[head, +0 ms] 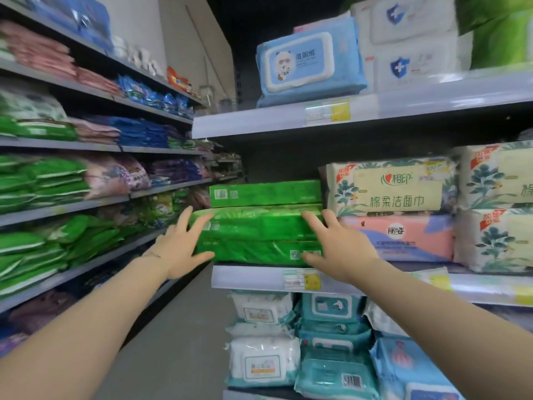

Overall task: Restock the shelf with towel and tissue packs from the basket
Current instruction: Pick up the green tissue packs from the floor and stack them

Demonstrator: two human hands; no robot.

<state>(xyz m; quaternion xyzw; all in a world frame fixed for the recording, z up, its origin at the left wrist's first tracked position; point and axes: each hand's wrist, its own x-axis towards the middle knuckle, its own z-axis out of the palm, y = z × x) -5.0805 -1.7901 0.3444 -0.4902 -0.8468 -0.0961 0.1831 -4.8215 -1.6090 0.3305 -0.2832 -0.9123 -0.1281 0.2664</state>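
Observation:
A stack of green tissue packs [259, 226] sits at the left end of the middle shelf [251, 277] on the right-hand rack. The top pack [264, 193] lies further back than the two below. My left hand [180, 245] presses the stack's left end with spread, straight fingers. My right hand [336, 243] lies against the stack's front right, fingers spread, thumb at the bottom pack's lower edge. The basket is out of view.
Cream facial-towel packs [389, 186] and a pink pack [403, 238] stand right of the green stack. A blue wipes pack [308, 62] is on the shelf above. White and teal wipes packs [288, 342] fill the shelf below. A stocked rack [86, 174] lines the aisle's left side.

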